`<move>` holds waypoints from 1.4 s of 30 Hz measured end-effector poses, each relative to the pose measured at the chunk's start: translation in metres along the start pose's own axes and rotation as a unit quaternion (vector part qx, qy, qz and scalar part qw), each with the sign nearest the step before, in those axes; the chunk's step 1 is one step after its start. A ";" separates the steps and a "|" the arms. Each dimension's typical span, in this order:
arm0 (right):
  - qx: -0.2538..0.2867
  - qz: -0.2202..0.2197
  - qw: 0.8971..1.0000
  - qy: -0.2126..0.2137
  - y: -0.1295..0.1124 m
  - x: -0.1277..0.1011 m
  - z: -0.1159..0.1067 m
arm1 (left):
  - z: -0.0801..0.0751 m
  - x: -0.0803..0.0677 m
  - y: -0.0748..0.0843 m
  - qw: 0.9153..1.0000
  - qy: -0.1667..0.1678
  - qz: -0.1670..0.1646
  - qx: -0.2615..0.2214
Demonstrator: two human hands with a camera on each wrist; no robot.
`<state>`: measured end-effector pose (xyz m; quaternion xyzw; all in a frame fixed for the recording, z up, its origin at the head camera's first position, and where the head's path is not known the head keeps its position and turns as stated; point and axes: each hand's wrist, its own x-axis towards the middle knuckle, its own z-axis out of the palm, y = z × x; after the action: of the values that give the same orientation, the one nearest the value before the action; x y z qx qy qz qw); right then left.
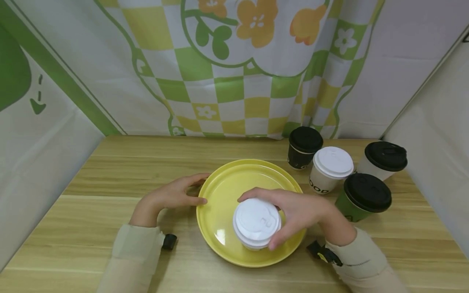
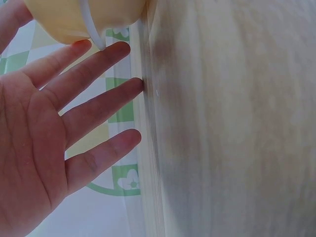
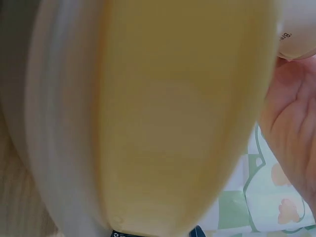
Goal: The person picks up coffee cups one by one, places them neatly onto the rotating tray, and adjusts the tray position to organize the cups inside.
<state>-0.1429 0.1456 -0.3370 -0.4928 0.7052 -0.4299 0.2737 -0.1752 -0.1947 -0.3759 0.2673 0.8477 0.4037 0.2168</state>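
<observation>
A yellow plate [image 1: 223, 191] lies on the wooden table [image 1: 91, 228] in the head view. On its near part stands a paper cup with a white lid [image 1: 256, 221]. My right hand [image 1: 293, 211] curls round that cup from the right. My left hand [image 1: 176, 194] lies flat on the table with straight fingers, its fingertips at the plate's left rim. In the left wrist view the left hand [image 2: 54, 128] is spread open below the plate's edge [image 2: 84, 17]. The right wrist view is filled by the plate [image 3: 173, 113], with the palm [image 3: 291, 113] and cup base [image 3: 298, 34] at the right.
Several lidded cups stand at the back right: a dark cup with black lid [image 1: 304, 146], a white-lidded cup [image 1: 329, 169], a white cup with black lid [image 1: 382, 159] and a green cup with black lid [image 1: 362, 197]. A checked cloth backdrop [image 1: 234, 81] closes the table's far side.
</observation>
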 end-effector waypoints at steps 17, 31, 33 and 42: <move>0.042 -0.011 0.999 -0.018 0.003 0.001 0.001 | 0.001 0.000 -0.002 1.000 0.006 -0.004 0.005; 0.002 0.017 1.000 0.023 -0.003 -0.012 -0.010 | 0.000 0.000 -0.003 1.000 0.002 0.003 0.004; -0.005 0.016 0.999 0.033 -0.004 -0.016 -0.013 | 0.000 0.000 -0.003 1.000 0.001 0.001 0.003; -0.041 0.002 0.996 0.085 -0.011 -0.040 -0.028 | 0.000 0.000 -0.003 1.000 0.002 -0.003 0.009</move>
<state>-0.1459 0.1901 -0.3158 -0.4641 0.7438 -0.4404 0.1935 -0.1757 -0.1964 -0.3778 0.2656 0.8527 0.3956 0.2140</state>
